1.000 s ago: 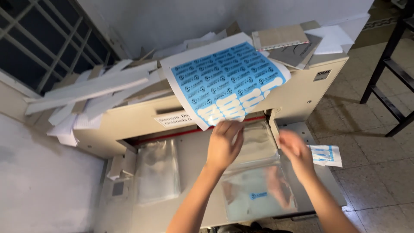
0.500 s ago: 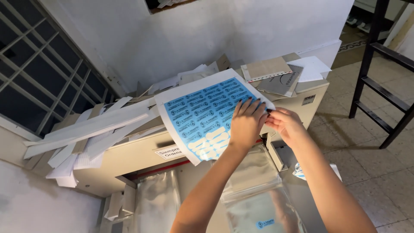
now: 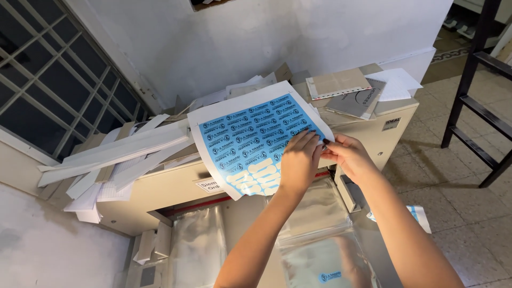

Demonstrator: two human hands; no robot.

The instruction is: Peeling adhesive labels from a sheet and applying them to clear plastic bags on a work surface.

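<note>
A white sheet of blue oval stickers (image 3: 250,136) lies tilted on top of a beige paper-cutting machine (image 3: 160,189); several stickers near its lower edge are gone, leaving white ovals. My left hand (image 3: 300,160) rests flat on the sheet's lower right part, fingertips on the stickers. My right hand (image 3: 345,154) pinches at the sheet's right edge, touching my left fingertips. Whether a sticker is between its fingers is hidden. Clear plastic bags (image 3: 320,242) lie on the machine's table below my arms.
White paper strips (image 3: 114,152) are piled on the machine's left side. Booklets and loose sheets (image 3: 354,90) sit on its right top. A barred window (image 3: 50,90) is at left, a black metal frame (image 3: 480,101) at right on the tiled floor.
My hands rose from the plastic bags on the machine's table to the sticker sheet. They now sit at its lower right edge.
</note>
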